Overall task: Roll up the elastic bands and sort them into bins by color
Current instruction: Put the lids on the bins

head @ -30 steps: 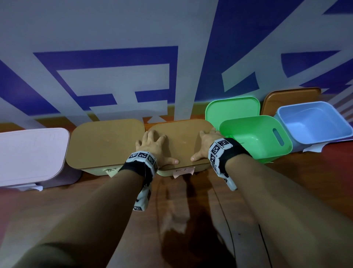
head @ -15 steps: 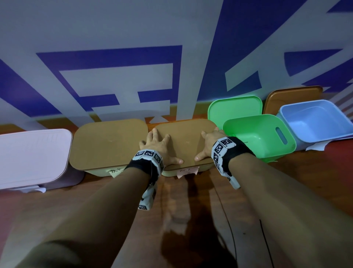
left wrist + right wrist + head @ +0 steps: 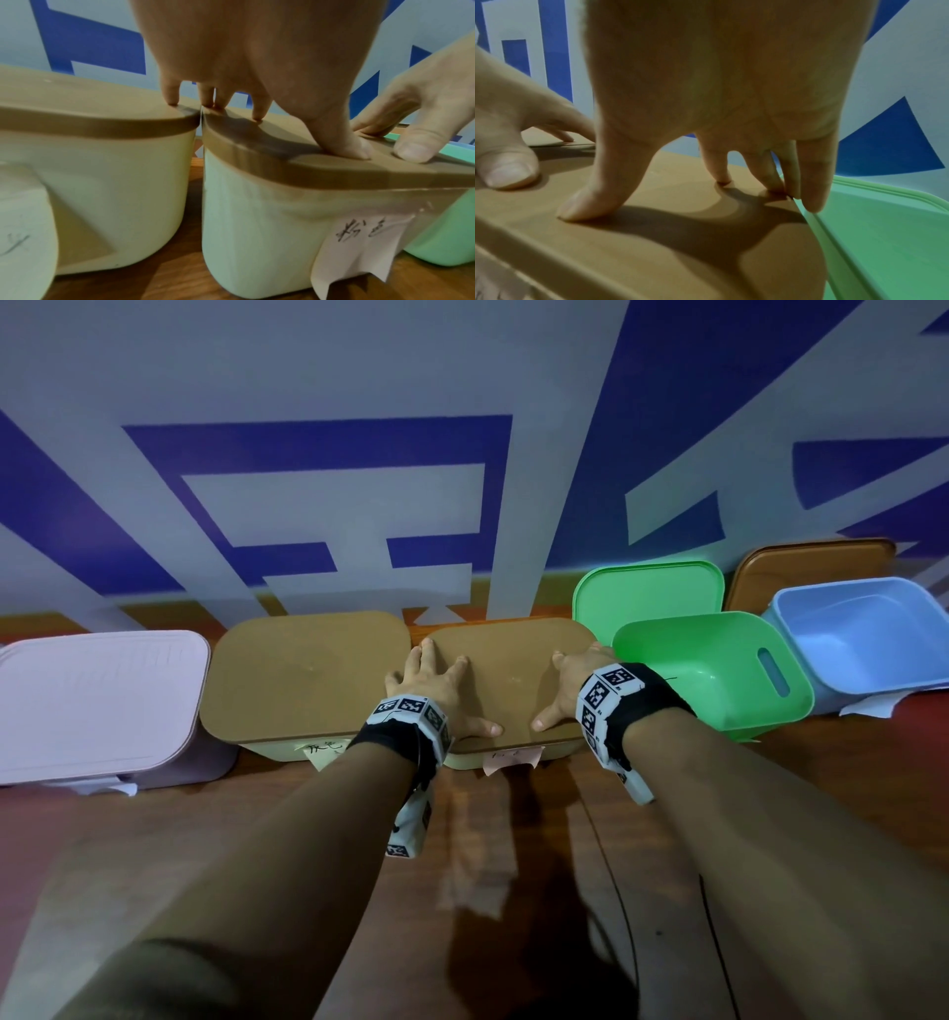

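Observation:
No elastic band shows in any view. My left hand (image 3: 436,688) and right hand (image 3: 572,677) both lie flat, fingers spread, on the brown lid (image 3: 513,670) of the middle cream bin (image 3: 257,223). In the left wrist view the left hand (image 3: 257,60) presses its thumb and fingertips on that lid (image 3: 321,172). The right wrist view has the right hand (image 3: 718,81) pressing the lid (image 3: 667,253), its little finger at the edge beside the green bin (image 3: 885,233). A paper label (image 3: 365,239) hangs on the bin's front.
Along the wall stand a pink lidded bin (image 3: 97,701), a second cream bin with a brown lid (image 3: 303,675), an open tilted green bin (image 3: 719,680) and an open blue bin (image 3: 862,639). A green lid (image 3: 652,593) and a brown lid (image 3: 811,567) lean on the wall.
Both hands stay pressed on the middle bin's brown lid. Only the view has drifted slightly.

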A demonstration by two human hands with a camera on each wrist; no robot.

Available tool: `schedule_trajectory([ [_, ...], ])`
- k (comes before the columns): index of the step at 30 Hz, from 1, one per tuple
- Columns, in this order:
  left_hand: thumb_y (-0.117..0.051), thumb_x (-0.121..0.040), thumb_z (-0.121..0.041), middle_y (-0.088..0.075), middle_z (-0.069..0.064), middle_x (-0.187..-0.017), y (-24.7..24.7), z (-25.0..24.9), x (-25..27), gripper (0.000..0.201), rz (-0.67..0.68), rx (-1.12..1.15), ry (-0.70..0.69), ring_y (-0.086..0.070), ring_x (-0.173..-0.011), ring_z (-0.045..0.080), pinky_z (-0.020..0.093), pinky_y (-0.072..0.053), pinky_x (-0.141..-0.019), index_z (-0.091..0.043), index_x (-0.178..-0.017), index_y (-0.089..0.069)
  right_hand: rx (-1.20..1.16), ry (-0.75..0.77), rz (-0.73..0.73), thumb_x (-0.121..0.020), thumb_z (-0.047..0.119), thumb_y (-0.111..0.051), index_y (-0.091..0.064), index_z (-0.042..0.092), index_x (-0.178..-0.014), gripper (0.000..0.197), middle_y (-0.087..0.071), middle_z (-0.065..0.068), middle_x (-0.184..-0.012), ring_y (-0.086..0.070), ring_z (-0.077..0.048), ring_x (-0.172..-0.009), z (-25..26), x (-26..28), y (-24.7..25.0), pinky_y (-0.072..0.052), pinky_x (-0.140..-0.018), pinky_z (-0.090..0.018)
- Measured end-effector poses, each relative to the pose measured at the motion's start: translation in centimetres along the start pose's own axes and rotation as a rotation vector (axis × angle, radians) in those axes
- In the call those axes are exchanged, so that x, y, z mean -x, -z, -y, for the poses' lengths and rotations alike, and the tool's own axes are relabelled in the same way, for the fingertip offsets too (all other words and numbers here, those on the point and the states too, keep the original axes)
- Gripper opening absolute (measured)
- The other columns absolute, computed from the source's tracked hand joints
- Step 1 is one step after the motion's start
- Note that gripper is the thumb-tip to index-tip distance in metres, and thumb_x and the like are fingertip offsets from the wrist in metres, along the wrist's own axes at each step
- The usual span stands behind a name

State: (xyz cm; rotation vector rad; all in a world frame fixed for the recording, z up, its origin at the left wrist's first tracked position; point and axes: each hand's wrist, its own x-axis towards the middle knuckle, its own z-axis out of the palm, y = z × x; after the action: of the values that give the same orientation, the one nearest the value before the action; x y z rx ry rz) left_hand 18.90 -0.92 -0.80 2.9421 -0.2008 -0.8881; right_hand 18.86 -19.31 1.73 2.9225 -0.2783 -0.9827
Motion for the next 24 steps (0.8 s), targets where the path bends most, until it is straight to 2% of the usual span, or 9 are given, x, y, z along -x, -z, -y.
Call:
schedule_trajectory([
  [3, -0.063, -0.062, -0.079, 0.016, 0.008, -0.159, 0.2, -0.1, -0.1, 0.113, 0.003, 0.005, 0.009, 0.010, -0.146, 0.029, 0.056, -0.007, -0.116, -0.036, -0.150, -0.007, 0.004, 0.013, 0.009, -0.059, 0.072, -0.073, -0.031, 0.020, -0.146, 0.109, -0.041, -0.016, -0.144, -0.023, -0.035, -0.140, -0.2, -0.1, 0.0, -0.037, -0.104, -0.044],
  [7, -0.069, -0.063, -0.072, 0.014, 0.009, -0.159, 0.8, -0.7, 0.1, 0.113, 0.036, 0.027, 0.046, 0.009, -0.147, 0.030, 0.055, -0.008, -0.117, -0.032, -0.151, -0.011, 0.001, 0.075, -0.010, -0.066, 0.076, -0.063, -0.043, 0.020, -0.140, 0.095, -0.052, -0.010, -0.135, -0.039, -0.032, -0.129, -0.7, 0.1, 0.4, -0.043, -0.097, -0.040],
  [8, -0.071, -0.063, -0.069, 0.009, 0.010, -0.159, 0.9, -0.9, 0.0, 0.112, 0.050, 0.048, 0.064, 0.005, -0.147, 0.032, 0.055, -0.012, -0.117, -0.029, -0.151, -0.014, -0.019, 0.101, -0.004, -0.068, 0.076, -0.061, -0.046, 0.019, -0.138, 0.092, -0.052, -0.009, -0.136, -0.043, -0.031, -0.127, -1.1, 0.3, 0.6, -0.043, -0.096, -0.040],
  [10, -0.074, -0.062, -0.065, -0.015, 0.012, -0.152, 1.6, -1.7, 0.3, 0.106, 0.045, 0.079, 0.102, -0.016, -0.142, 0.034, 0.053, -0.026, -0.113, -0.024, -0.147, -0.027, -0.089, 0.165, 0.030, -0.076, 0.072, -0.057, -0.045, 0.018, -0.140, 0.085, -0.046, -0.008, -0.143, -0.044, -0.030, -0.129, -2.3, 0.6, 0.9, -0.041, -0.103, -0.040],
  [11, -0.074, -0.063, -0.064, -0.025, 0.011, -0.145, 1.9, -2.4, 0.5, 0.099, 0.018, 0.097, 0.120, -0.027, -0.136, 0.033, 0.051, -0.033, -0.109, -0.020, -0.143, -0.035, -0.139, 0.196, 0.048, -0.080, 0.068, -0.056, -0.044, 0.017, -0.142, 0.081, -0.042, -0.007, -0.147, -0.041, -0.029, -0.132, -3.2, 0.8, 0.9, -0.037, -0.107, -0.040],
  [13, -0.069, -0.070, -0.059, -0.036, 0.009, -0.141, 2.4, -4.5, 1.4, 0.080, -0.089, 0.154, 0.149, -0.038, -0.129, 0.031, 0.045, -0.039, -0.105, -0.017, -0.135, -0.046, -0.294, 0.242, 0.025, -0.086, 0.056, -0.058, -0.046, 0.015, -0.140, 0.069, -0.043, -0.004, -0.147, -0.042, -0.026, -0.133, -5.5, 1.3, 0.8, -0.034, -0.110, -0.037],
  [16, -0.064, -0.083, -0.046, -0.049, 0.008, -0.138, 3.3, -8.6, 2.7, 0.061, -0.198, 0.355, 0.175, -0.049, -0.123, 0.028, 0.032, -0.042, -0.094, -0.018, -0.135, -0.048, -0.472, 0.289, -0.101, -0.090, 0.038, -0.061, -0.064, 0.012, -0.121, 0.041, -0.062, -0.006, -0.127, -0.058, -0.023, -0.114, -10.0, 1.9, 0.9, -0.044, -0.098, -0.032],
  [19, -0.063, -0.087, -0.046, -0.056, 0.006, -0.135, 4.2, -13.5, 3.6, 0.057, -0.268, 0.516, 0.168, -0.054, -0.119, 0.025, 0.033, -0.043, -0.097, -0.014, -0.133, -0.052, -0.565, 0.304, -0.180, -0.091, 0.030, -0.061, -0.073, 0.009, -0.101, 0.026, -0.071, -0.006, -0.105, -0.063, -0.021, -0.090, -15.2, 2.6, 2.0, -0.047, -0.079, -0.026],
  [24, -0.060, -0.091, -0.042, -0.063, 0.008, -0.124, 6.0, -21.5, 5.6, 0.045, -0.383, 0.703, 0.137, -0.058, -0.113, 0.024, 0.033, -0.043, -0.092, -0.011, -0.123, -0.061, -0.645, 0.323, -0.301, -0.089, 0.027, -0.063, -0.073, 0.011, -0.094, 0.019, -0.071, -0.006, -0.103, -0.063, -0.024, -0.094, -23.5, 2.9, 5.0, -0.041, -0.073, -0.023],
])
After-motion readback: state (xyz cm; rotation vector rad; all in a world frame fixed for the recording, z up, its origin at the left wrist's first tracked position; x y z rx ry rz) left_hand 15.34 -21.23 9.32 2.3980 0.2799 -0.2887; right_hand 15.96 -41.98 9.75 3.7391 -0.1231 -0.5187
